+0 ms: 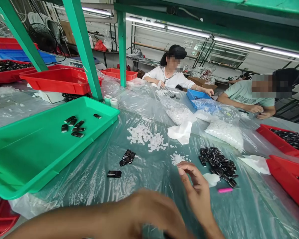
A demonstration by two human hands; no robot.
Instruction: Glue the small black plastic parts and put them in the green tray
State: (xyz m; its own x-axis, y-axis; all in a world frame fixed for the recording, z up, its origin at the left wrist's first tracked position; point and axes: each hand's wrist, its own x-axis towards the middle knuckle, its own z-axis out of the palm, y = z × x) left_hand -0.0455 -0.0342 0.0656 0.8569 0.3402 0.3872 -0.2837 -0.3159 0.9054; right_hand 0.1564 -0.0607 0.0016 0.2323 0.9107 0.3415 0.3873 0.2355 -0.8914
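Note:
My right hand (195, 187) is at the edge of a small pile of tiny white pieces (177, 158), thumb and forefinger pinched together. Whatever is between those fingertips is too small to make out. Low in the view, my left hand (156, 210) reaches across from the left, smeared by motion, its fingers turned down and partly hidden. A heap of small glossy black casings (218, 164) lies right of my right hand, with a pink stick (225, 190) below it. Left of the hands are several black casings (127, 157) and a single one (114, 174).
A green tray (52, 159) with several black casings stands at the left. Larger white pieces (147, 136) lie mid-table. Red trays (286, 166) line the right side. Green posts (83, 49) rise from the table. Two people sit across, near a blue tray (193, 99).

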